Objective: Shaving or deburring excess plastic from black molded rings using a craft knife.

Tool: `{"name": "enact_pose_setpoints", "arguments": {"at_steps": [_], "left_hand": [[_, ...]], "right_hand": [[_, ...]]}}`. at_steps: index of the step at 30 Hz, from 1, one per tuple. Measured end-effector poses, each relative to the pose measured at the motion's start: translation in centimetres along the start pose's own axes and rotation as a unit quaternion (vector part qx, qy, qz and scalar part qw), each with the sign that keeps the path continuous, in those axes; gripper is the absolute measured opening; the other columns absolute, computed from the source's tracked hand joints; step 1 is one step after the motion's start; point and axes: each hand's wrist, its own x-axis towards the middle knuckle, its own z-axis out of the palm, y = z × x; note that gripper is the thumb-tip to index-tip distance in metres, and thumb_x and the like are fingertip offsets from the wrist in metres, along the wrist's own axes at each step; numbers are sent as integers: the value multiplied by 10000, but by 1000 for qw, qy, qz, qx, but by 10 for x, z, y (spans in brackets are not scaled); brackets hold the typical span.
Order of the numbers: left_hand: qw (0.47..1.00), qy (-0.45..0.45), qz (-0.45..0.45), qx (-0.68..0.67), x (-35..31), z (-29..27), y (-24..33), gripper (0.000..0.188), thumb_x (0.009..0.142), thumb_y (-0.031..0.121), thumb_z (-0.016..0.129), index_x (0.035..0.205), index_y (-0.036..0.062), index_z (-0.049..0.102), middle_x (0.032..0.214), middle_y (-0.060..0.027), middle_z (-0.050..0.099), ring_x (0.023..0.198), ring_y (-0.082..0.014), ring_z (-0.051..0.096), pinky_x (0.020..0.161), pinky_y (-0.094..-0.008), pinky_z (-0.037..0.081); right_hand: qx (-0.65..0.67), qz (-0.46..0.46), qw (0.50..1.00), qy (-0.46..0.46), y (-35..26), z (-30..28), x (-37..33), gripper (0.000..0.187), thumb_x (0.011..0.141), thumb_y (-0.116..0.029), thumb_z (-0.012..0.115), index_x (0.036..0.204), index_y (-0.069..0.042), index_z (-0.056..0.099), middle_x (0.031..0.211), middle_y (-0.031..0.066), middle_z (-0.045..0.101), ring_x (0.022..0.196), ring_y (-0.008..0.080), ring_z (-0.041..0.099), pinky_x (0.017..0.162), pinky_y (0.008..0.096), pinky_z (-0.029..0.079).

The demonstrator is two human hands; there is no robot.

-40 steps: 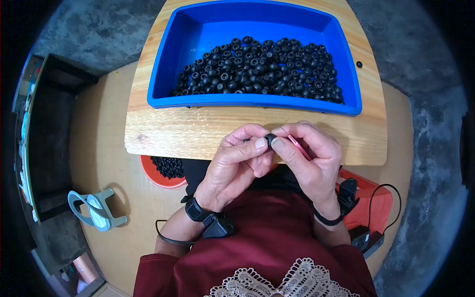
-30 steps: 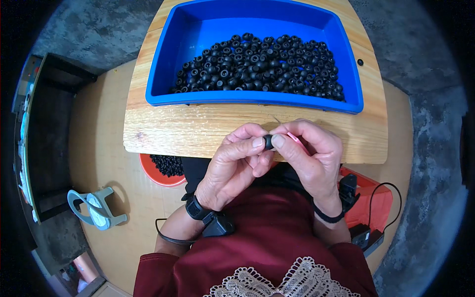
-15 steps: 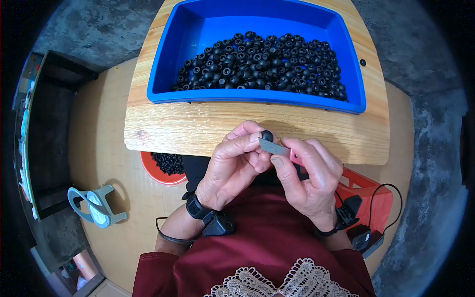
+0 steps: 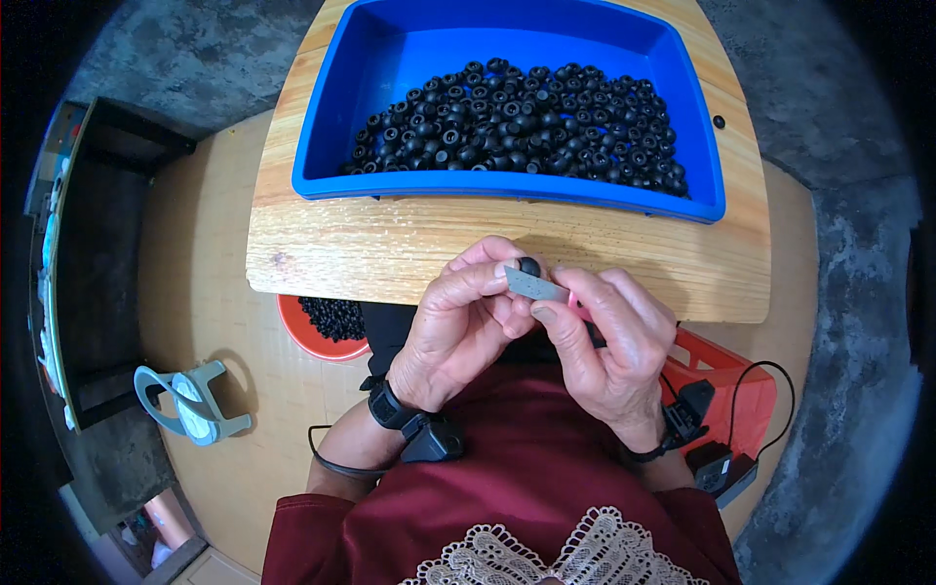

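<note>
Over the near edge of the table, my left hand [image 4: 450,322] pinches a small round black rubber-like piece [image 4: 528,265] between thumb and fingers. My right hand [image 4: 620,343] is closed on a knife with a flat grey blade [image 4: 535,285] and a pink handle [image 4: 579,306]. The blade lies against the near side of the piece, its tip close to my left thumb. Dark specks dot the blade. Part of the piece is hidden behind the blade and my fingers.
Beyond my hands a blue tray [image 4: 507,188] holds many similar black pieces [image 4: 517,117] on the wooden table [image 4: 390,239]. One loose piece [image 4: 720,122] lies right of it. Below are a red bowl [image 4: 322,353] of small black bits, a red crate [image 4: 746,390] and a grey-green stool [image 4: 200,409].
The blade has tilted slightly against the black piece, with its tip a little further left and more of its flat side showing. Both hands stay in nearly the same place.
</note>
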Motion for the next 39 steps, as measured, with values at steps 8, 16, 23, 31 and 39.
{"name": "enact_pose_setpoints", "arguments": {"at_steps": [8,16,23,31,39], "left_hand": [[1000,28,10,2,1,1,-1,87,843,66,590,906,5,584,833,-134,606,629,-123,561,503,-220,444],[999,-3,22,28,-2,9,-1,75,834,63,584,854,-9,595,744,-124,563,570,-113,497,472,-210,417],[1000,-21,-3,12,0,16,3,89,832,89,592,824,1,583,702,-87,493,541,-100,413,463,-200,372],[1000,22,-5,10,-2,14,1,101,829,97,593,832,-3,578,667,-65,515,523,-112,423,458,-212,351],[997,70,1,26,0,15,-3,95,819,93,590,824,-1,573,639,-64,522,496,-125,418,476,-228,360]], "right_hand": [[14,2,1000,-10,1,0,0,143,748,-107,706,842,-24,636,615,60,532,507,206,543,446,318,415],[-7,61,998,-7,11,-4,0,108,777,-94,687,796,-9,622,605,78,527,511,218,537,457,318,409],[83,127,988,21,15,-13,2,132,791,-77,691,821,31,622,650,74,554,527,134,504,473,260,381],[177,148,972,-39,-7,-8,20,136,762,-72,715,810,19,627,652,46,567,572,93,531,502,228,404],[191,131,972,-31,-5,-1,21,115,782,-64,689,782,18,609,667,75,594,594,131,583,527,255,440]]}}
